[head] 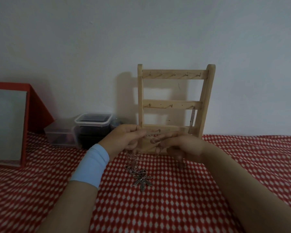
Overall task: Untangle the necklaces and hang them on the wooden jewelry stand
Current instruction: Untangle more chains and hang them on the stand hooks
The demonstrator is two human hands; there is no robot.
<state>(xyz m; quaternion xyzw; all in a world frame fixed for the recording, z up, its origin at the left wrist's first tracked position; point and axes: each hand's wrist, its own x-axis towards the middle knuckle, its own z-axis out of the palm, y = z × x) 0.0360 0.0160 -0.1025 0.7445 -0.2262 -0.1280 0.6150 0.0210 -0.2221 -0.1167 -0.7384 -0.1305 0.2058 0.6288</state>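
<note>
Centre frame: left hand (124,137), right hand (185,146) both pinching necklaces (138,165). Probably light, limp, snag-prone; best gripped on chain near knot.

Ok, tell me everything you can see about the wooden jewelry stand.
The wooden jewelry stand is pale, unpainted-looking wood: two uprights joined by three crossbars with small metal hooks. It stands on the red dotted cloth against the white wall. One silver chain hangs from the middle bar's rightmost hook. The left hand and right hand, holding tangled necklaces, hide its lower part; contact with it cannot be told.
</note>
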